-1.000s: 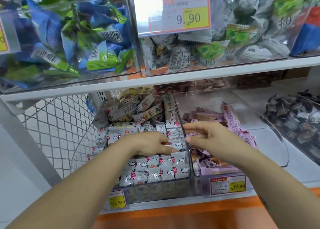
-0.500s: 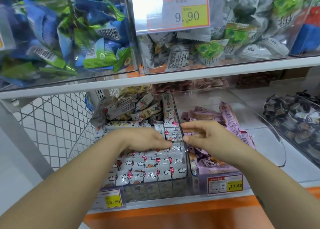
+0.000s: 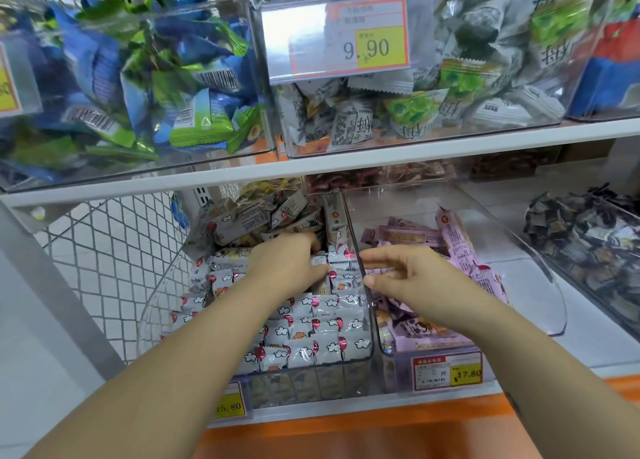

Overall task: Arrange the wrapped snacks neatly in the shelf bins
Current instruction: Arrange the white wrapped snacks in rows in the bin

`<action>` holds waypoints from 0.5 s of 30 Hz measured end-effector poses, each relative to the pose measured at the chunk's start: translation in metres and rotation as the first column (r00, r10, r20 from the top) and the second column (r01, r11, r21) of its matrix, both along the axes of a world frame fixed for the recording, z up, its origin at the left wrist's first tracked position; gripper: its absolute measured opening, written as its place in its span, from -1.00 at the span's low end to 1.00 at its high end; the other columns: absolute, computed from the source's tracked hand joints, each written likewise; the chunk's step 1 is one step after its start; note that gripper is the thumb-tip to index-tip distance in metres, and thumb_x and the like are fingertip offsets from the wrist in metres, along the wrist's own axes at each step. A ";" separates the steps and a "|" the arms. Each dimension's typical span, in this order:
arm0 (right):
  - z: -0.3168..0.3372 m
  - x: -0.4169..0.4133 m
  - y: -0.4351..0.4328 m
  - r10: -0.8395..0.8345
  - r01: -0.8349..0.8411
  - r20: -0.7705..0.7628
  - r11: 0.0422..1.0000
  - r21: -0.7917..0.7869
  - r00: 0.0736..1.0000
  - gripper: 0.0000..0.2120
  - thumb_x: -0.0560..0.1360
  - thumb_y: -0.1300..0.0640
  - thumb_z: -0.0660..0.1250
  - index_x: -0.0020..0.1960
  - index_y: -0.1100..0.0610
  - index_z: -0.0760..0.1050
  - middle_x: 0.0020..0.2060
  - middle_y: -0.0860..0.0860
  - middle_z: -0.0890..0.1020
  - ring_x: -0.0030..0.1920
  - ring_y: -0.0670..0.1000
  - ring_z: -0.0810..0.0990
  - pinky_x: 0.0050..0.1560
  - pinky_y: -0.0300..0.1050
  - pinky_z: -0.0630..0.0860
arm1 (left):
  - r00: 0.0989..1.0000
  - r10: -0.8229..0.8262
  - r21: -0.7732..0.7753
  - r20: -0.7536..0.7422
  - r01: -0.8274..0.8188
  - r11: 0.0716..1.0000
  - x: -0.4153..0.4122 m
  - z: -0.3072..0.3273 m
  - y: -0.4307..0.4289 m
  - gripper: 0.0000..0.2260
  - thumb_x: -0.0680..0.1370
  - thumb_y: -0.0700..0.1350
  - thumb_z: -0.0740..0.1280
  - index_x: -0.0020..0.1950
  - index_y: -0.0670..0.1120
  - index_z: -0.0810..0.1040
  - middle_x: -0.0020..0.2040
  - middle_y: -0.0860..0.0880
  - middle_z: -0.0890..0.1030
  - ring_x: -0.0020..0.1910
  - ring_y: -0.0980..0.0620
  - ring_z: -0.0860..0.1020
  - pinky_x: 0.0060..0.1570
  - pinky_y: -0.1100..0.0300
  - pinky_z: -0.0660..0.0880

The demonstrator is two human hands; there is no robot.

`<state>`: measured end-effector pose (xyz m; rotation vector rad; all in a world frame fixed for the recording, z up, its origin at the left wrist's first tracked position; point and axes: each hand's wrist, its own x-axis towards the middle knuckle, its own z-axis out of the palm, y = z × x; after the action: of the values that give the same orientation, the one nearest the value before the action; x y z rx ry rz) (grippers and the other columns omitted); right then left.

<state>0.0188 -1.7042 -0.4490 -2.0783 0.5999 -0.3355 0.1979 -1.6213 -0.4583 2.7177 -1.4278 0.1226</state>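
Fingers [image 3: 310, 243] of our left hand [image 3: 284, 268] curl on cloud-print snack packs [image 3: 311, 320] inside the clear bin [image 3: 156, 306], likely squaring rows; right hand [image 3: 412, 278] just right of it, fingers spread, empty.

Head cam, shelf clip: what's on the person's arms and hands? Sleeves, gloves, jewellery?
Nothing worn in view. Left forearm and right forearm are bare to the frame edge, no sleeves. Left hand and right hand show no gloves, rings or watch. A small dark mark sits on the right forearm's outer edge, unidentifiable.
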 end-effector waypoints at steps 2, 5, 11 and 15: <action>0.000 0.000 0.000 0.005 -0.005 0.002 1.000 -0.005 1.000 -0.61 0.54 0.09 0.29 0.36 0.01 0.40 0.00 -0.18 0.54 -0.36 -0.43 0.48 -0.40 -0.57 0.35 | 0.997 0.004 -0.023 -0.074 -0.006 1.000 -0.002 0.002 0.007 -0.63 0.46 0.16 0.31 0.24 0.10 0.45 0.01 0.06 0.61 -0.07 0.03 0.56 -0.17 0.19 0.48; 0.000 -0.001 0.001 0.014 -0.014 0.006 1.000 0.002 1.000 -0.61 0.55 0.11 0.28 0.37 0.04 0.39 -0.02 -0.15 0.54 -0.46 -0.40 0.47 -0.49 -0.50 0.34 | 0.987 -0.041 -0.108 -0.156 0.024 0.994 -0.007 0.006 0.018 -0.69 0.44 0.08 0.33 0.17 0.10 0.48 -0.20 0.08 0.59 -0.30 0.11 0.48 -0.34 0.24 0.38; -0.002 -0.001 0.003 -0.027 0.028 0.025 0.999 -0.046 0.999 -0.67 0.53 0.06 0.31 0.29 -0.05 0.46 -0.07 -0.08 0.60 -0.41 -0.22 0.53 -0.41 -0.39 0.40 | 0.944 -0.142 -0.454 -0.298 -0.009 0.891 -0.008 0.013 0.048 -0.71 0.41 -0.11 0.36 0.09 0.13 0.50 0.05 0.05 0.50 -0.11 0.13 0.49 -0.09 0.22 0.44; 0.000 0.005 0.005 -0.106 0.125 0.195 0.988 -0.092 0.975 -0.73 0.51 0.09 0.33 0.21 -0.01 0.54 0.00 -0.08 0.61 -0.18 -0.33 0.51 -0.15 -0.37 0.38 | 0.905 -0.297 -0.705 -0.304 -0.004 0.709 -0.017 0.020 0.076 -0.67 0.43 -0.26 0.36 -0.05 0.19 0.45 0.02 0.19 0.43 -0.09 0.15 0.53 -0.06 0.32 0.51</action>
<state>0.0234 -1.6996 -0.4493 -2.0842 0.6002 -0.6367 0.1804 -1.5456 -0.4387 1.8599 -1.1555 0.0680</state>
